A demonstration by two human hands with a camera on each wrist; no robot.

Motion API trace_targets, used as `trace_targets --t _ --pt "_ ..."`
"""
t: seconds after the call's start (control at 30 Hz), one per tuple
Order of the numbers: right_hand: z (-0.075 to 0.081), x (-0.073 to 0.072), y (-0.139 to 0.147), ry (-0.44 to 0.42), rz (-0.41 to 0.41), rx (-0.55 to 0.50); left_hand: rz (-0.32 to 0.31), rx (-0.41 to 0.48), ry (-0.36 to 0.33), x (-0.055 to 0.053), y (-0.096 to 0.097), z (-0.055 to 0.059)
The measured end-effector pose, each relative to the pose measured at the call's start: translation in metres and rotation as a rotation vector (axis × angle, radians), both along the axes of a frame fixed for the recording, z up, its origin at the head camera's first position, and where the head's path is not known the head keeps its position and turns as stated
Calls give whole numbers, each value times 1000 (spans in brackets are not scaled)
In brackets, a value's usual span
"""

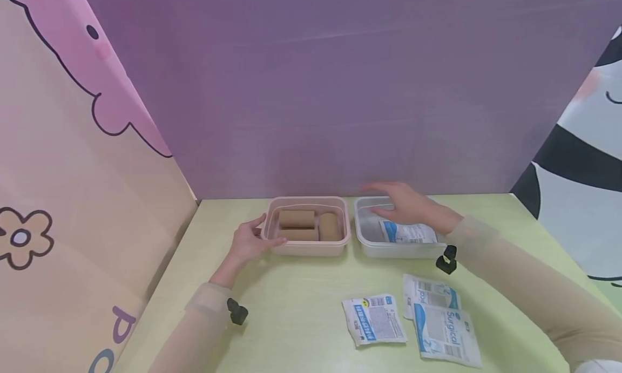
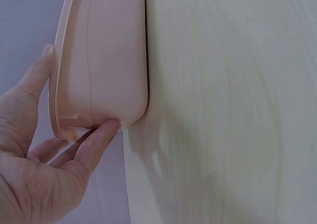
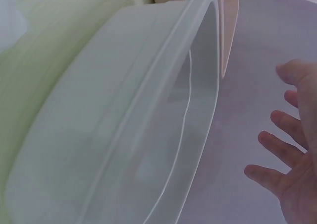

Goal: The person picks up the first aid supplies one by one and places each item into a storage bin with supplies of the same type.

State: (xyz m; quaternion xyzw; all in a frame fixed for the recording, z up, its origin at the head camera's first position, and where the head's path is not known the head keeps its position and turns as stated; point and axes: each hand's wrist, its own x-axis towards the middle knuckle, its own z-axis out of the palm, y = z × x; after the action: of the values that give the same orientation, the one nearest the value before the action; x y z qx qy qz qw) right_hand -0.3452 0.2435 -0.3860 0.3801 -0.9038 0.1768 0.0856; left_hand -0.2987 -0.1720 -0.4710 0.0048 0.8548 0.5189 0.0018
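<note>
Fingers spread, empty on our right hand (image 1: 412, 204), left hand (image 1: 247, 244) gripping pink tub (image 1: 311, 249); likely mid-stowing, next we need "Surgical" packet (image 1: 448, 335) pinched.

Beige sleeves (image 1: 525, 292) with paler, sheer-looking cuffs (image 1: 210, 298) and small angular black clips (image 1: 237, 311) show at lower left and right, with white cloth (image 1: 600, 366) at the lower right corner.

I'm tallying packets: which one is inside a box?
The packet lying in the white box; the other three packets in view lie outside, on the table.
</note>
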Motion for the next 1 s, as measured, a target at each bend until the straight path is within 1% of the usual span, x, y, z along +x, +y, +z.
trace_targets --t 0.17,0.27,0.4,0.47,0.67,1.0 --pt "-1 7 14 3 -56 -38 2 3 -1 1 -2 0" --pt "-2 11 23 5 -102 -48 4 17 -6 3 -2 0" --pt "-4 17 36 -14 -183 -61 -10 17 -4 4 -1 1" --pt "-5 21 42 -15 -205 -68 -18 7 1 5 -1 2" --pt "-8 29 55 12 -231 -79 -21 6 7 7 -3 5" --pt "-9 39 71 18 -277 -98 -35 -2 27 10 -6 2"
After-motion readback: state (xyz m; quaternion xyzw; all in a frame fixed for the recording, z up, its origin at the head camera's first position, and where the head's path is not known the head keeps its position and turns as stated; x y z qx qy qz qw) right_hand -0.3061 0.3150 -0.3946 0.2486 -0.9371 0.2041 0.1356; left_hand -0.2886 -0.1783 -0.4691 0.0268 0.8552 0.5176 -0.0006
